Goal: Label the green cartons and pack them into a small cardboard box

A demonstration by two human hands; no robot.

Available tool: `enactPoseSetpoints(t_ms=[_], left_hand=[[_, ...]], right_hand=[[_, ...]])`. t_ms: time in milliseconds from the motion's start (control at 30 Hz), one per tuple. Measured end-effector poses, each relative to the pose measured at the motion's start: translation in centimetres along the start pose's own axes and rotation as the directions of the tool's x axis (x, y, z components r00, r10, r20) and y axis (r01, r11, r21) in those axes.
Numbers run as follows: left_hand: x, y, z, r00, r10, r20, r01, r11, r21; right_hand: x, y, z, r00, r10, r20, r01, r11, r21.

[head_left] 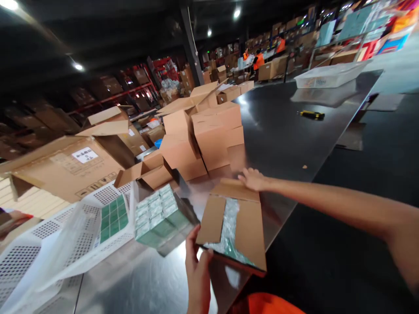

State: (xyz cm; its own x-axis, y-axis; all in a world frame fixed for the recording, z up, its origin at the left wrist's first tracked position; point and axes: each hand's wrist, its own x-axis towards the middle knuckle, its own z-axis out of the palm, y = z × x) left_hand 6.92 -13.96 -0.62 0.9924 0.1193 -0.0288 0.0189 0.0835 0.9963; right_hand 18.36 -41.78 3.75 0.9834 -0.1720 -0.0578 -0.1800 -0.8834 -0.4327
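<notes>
A small cardboard box [250, 231] lies at the table edge in front of me, its side flaps folded in. Through the gap between them show clear plastic wrap and something green. My left hand [199, 266] grips its near left corner, thumb and fingers closed on the edge. Over the far flap [234, 189] rests my right hand [252, 179], fingers stretched out and somewhat apart. Just left of the box stands a block of small green boxes in clear wrap [163, 218].
White perforated baskets [111, 242] line the left, one with green boxes [114, 218]. Brown cartons [209, 139] stand behind, near a large labelled carton [65, 165]. A yellow-black utility knife [312, 115] and a white basket [330, 76] lie farther along the metal table [271, 131]. People in orange work far back.
</notes>
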Motion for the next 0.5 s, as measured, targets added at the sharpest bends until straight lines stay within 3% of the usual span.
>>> enactPoseSetpoints(t_ms=[67,133,267,333,367,433,500], left_hand=[[-1.0,-0.4,-0.5,0.999,0.041,-0.008,-0.041,0.998,0.048],[-1.5,-0.4,-1.1,0.996,0.084,0.024,-0.086,0.988,0.126],[-1.1,2.4,-1.0,0.979,0.186,0.083,-0.203,0.880,0.430],[-0.4,4.3,-0.1,0.974,0.190,0.121,-0.225,0.773,0.594],[0.0,5.2,0.4,0.972,0.172,0.161,-0.236,0.721,0.652],[0.9,6.7,1.5,0.950,0.124,0.286,-0.297,0.637,0.711],[1.6,7.7,2.3,0.904,0.105,0.415,-0.393,0.587,0.708]], right_hand=[[-0.4,0.4,2.6,0.995,-0.099,0.024,0.101,0.993,-0.057],[-0.1,0.4,3.0,0.975,-0.222,0.026,0.223,0.971,-0.091],[0.4,-1.2,-1.4,0.895,-0.416,-0.159,0.396,0.907,-0.142],[-1.0,-2.6,-3.5,0.794,-0.565,-0.222,0.550,0.825,-0.134],[-2.1,-3.4,-4.1,0.732,-0.654,-0.191,0.644,0.756,-0.119],[-4.7,-4.6,-4.3,0.579,-0.815,-0.011,0.813,0.578,-0.073],[-7.1,-5.2,-3.6,0.441,-0.885,0.152,0.896,0.443,-0.018]])
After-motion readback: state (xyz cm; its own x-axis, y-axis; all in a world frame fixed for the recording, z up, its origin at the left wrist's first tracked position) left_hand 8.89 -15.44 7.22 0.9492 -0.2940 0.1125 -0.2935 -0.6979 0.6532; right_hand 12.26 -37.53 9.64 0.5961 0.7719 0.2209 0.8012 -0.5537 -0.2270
